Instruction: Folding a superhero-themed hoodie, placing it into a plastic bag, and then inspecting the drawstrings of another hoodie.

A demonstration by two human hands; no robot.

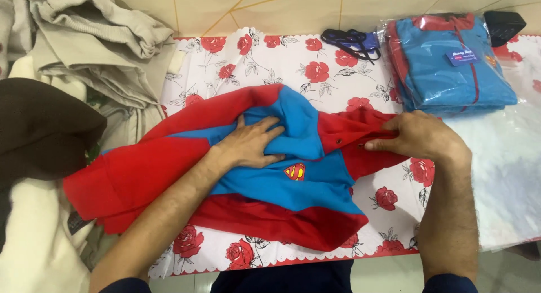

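Observation:
A red and blue fleece garment [169,169] with a small shield emblem [295,172] lies spread across a table covered in white cloth with red roses [270,62]. My left hand [251,143] lies flat on the blue middle of the garment, fingers apart, pressing it down. My right hand [417,136] pinches the red edge of the garment at its right side, next to a row of snap buttons [340,141].
A stack of folded blue and red garments in clear plastic bags [451,62] sits at the back right, with an empty clear bag [507,174] in front of it. A dark face mask [352,42] lies at the back. Beige and brown clothes [84,50] pile up at the left.

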